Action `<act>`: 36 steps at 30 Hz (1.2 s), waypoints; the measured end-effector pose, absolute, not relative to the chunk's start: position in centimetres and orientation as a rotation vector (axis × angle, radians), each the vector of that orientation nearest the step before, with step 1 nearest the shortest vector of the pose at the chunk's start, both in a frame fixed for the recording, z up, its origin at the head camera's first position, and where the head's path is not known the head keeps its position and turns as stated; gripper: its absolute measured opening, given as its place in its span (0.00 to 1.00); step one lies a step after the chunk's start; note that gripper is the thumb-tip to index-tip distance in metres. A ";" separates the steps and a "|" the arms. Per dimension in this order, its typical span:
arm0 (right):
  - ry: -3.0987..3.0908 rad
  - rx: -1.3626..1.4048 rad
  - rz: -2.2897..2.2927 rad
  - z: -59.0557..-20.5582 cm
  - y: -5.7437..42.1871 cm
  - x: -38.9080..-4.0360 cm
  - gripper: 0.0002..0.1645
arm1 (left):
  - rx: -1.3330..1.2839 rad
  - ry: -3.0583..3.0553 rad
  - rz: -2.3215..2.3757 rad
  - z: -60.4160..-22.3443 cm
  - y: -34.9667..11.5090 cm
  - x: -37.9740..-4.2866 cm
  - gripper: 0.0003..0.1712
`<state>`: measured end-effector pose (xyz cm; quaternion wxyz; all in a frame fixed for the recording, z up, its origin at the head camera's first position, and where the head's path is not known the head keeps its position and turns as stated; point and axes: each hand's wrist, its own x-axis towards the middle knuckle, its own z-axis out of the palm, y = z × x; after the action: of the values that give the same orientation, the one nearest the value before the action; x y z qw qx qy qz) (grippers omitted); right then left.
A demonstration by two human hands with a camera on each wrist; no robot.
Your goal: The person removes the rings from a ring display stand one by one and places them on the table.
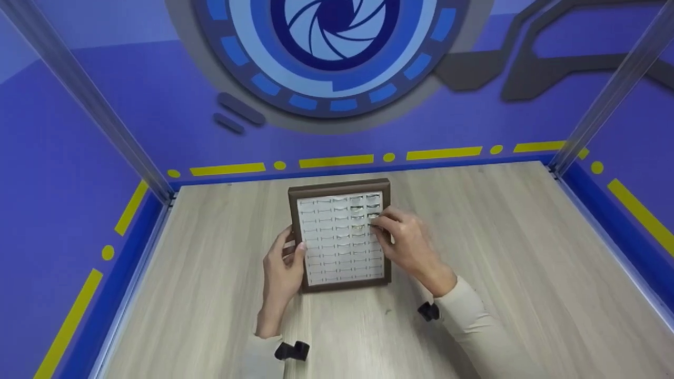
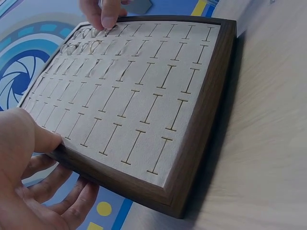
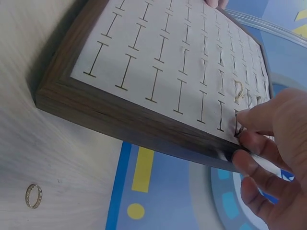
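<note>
Head view: a ring tray (image 1: pixel 340 185) with a dark wooden frame lies on the table (image 1: pixel 500 252), near its far edge. The left hand (image 1: pixel 281 268) holds the tray's left edge, thumb on the frame and fingers curled beside it. The right hand (image 1: pixel 405 239) rests over the right side, its fingertips pinched together at a slot; whether they hold a ring is too small to tell. No writing can be read anywhere.

Left wrist view: the left hand (image 2: pixel 29 172) grips the frame, thumb on top, fingers under the edge. At the far corner of the tray (image 2: pixel 201 143) the right hand (image 2: pixel 103 12) is cut off by the picture's edge. A few rings (image 2: pixel 81 40) sit in slots there, blurred.

Right wrist view: the right hand (image 3: pixel 271 158) covers the near corner of the tray (image 3: pixel 124 115), so what its fingertips pinch is hidden. 1 loose ring (image 3: pixel 33 195) lies on the table, apart from the tray.
</note>
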<state>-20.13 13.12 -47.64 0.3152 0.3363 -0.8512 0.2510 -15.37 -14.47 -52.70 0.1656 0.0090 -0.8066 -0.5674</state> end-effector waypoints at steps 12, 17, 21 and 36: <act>-2.275 0.850 0.566 -47.6 12.4 -20.1 0.08 | 0.031 -2.300 -1.645 -52.9 -14.6 -15.2 0.29; -2.275 0.839 0.565 -47.6 12.5 -20.0 0.08 | 0.028 -2.287 -1.685 -52.9 -14.8 -15.4 0.29; -2.271 0.851 0.579 -47.6 12.5 -20.0 0.07 | 0.048 -2.280 -1.706 -52.9 -14.9 -15.5 0.28; -2.283 0.866 0.664 -47.3 12.6 -19.7 0.06 | 0.050 -2.277 -1.713 -52.7 -15.1 -15.6 0.29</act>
<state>-19.68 12.63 -47.32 0.3010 0.3264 -0.8604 0.2502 -15.64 -15.12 -52.74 0.1454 0.0173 -0.7904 -0.5948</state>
